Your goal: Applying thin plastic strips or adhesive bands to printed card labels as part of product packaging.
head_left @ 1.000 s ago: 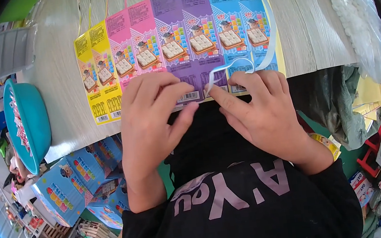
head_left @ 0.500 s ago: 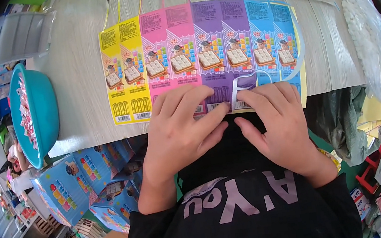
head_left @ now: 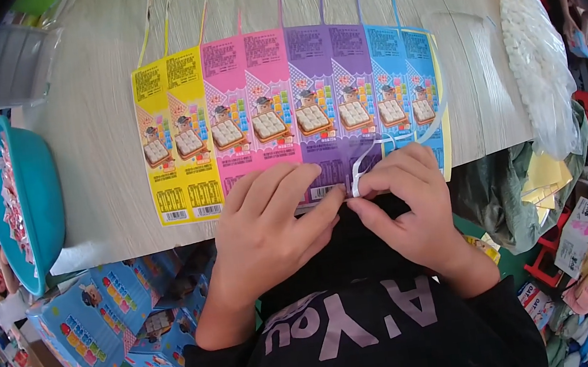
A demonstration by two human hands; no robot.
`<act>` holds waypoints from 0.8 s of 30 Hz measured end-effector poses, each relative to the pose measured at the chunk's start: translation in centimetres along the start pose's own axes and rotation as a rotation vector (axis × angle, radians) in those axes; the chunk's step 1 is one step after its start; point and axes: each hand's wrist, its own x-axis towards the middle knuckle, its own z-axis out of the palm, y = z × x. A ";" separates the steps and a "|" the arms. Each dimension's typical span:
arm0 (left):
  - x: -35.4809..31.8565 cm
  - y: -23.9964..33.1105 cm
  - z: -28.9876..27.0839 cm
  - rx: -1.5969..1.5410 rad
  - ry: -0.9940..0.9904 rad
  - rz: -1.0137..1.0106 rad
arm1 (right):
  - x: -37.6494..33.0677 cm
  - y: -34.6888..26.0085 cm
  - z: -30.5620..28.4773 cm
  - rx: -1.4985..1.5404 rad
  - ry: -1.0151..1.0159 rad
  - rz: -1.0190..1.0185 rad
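A printed sheet (head_left: 272,124) with yellow, pink, purple and blue panels lies on the table, each panel showing a tray of white squares. My left hand (head_left: 270,227) rests on its near edge, over the pink and purple panels, fingers stretched and holding nothing. Its index fingertip is close beside the tip of my right hand (head_left: 410,198). Between my right thumb and index finger is the end of a narrow white strip (head_left: 357,176). The strip loops over the sheet and curves up along the blue panels. My hands hide parts of the near edge.
A teal basin (head_left: 47,206) of small wrapped pieces stands at the left of the table (head_left: 102,148). Blue printed boxes (head_left: 87,322) are stacked below. A clear bag of white pieces (head_left: 538,65) lies at the right. Thin coloured strands (head_left: 240,3) run from the sheet's far edge.
My right fingers have closed into a pinch on the white strip's end, which had lain flatter against the purple panel. The whole view has shifted, so the sheet sits slightly lower and further left.
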 end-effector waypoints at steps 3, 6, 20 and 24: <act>-0.1 0.0 0.2 0.010 0.013 0.005 | 0.0 0.0 0.0 0.029 0.011 0.009; -0.1 0.0 0.3 0.004 0.018 -0.001 | 0.1 0.0 0.0 0.035 0.009 0.011; 1.5 0.7 -0.3 -0.097 0.022 -0.095 | 1.0 -0.9 -0.2 0.062 0.088 -0.036; 1.4 0.4 0.1 -0.159 0.091 -0.081 | 0.8 -0.4 0.2 0.101 0.126 -0.030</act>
